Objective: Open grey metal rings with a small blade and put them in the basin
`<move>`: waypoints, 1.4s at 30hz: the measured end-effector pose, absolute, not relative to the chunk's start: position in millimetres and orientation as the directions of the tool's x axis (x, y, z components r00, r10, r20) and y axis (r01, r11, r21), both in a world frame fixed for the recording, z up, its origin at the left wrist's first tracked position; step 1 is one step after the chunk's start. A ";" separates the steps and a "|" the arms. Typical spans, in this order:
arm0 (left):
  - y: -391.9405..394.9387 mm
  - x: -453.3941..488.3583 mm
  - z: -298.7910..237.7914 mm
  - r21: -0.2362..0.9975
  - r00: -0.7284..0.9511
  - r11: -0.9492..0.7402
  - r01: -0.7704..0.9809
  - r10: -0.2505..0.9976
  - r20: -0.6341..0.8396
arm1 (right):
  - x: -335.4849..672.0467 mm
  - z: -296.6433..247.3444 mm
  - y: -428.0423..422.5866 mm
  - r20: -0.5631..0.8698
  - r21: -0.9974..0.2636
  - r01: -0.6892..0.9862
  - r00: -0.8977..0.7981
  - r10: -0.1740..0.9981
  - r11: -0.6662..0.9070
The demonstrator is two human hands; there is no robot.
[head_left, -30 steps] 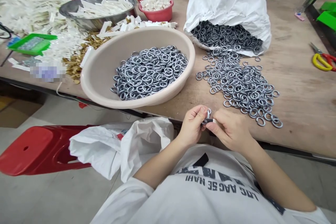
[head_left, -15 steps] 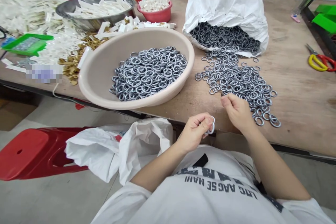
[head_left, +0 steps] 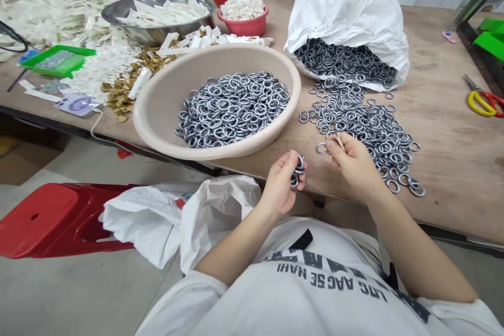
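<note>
My left hand (head_left: 281, 181), at the table's front edge, is closed around several grey metal-looking rings (head_left: 298, 169). My right hand (head_left: 354, 160) pinches a thin tan stick (head_left: 340, 142) beside a loose pile of the same rings (head_left: 366, 121). One single ring (head_left: 322, 153) is at the right fingertips; whether they touch it I cannot tell. Left of the pile, a large beige basin (head_left: 157, 110) holds a heap of rings (head_left: 236, 110). Behind the pile, a white woven sack (head_left: 346, 10) lies with its mouth open, full of rings.
Scissors (head_left: 480, 102) with yellow and red handles lie at right. A steel bowl (head_left: 114, 16), a red bowl (head_left: 244, 26), a green tray (head_left: 55, 63) and heaps of white pieces (head_left: 51, 5) occupy the left. A red stool (head_left: 35, 220) and white sack (head_left: 216, 205) are below the table.
My left hand has turned and its fingers now show several rings. My right hand has lifted slightly, so the stick shows. The camera view has shifted slightly left.
</note>
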State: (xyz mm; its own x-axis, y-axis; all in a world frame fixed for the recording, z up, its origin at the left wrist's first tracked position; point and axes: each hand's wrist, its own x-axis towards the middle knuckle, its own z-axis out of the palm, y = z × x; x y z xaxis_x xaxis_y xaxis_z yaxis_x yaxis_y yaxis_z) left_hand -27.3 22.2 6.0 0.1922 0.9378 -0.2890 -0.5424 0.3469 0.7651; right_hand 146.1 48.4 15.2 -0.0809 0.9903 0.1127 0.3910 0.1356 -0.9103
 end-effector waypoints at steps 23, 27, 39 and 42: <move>8.3 -0.1 1.6 0.839 0.281 0.384 -0.386 0.915 -0.289 | 139.0 13.7 8.4 0.343 -0.897 0.267 -0.087 0.935 0.353; 11.4 -4.2 -0.1 0.881 0.262 0.337 -0.332 0.930 -0.257 | 145.8 19.4 4.0 0.387 -0.803 0.453 -0.098 0.917 0.388; 14.3 -10.8 -7.5 0.900 0.280 0.317 -0.300 0.931 -0.235 | 151.0 30.3 -12.2 0.329 -0.480 0.725 -0.374 0.867 0.494; 14.4 -16.3 -5.0 0.928 0.328 0.272 -0.254 0.927 -0.182 | 152.3 29.7 -11.1 0.292 -0.571 0.664 -0.386 0.875 0.483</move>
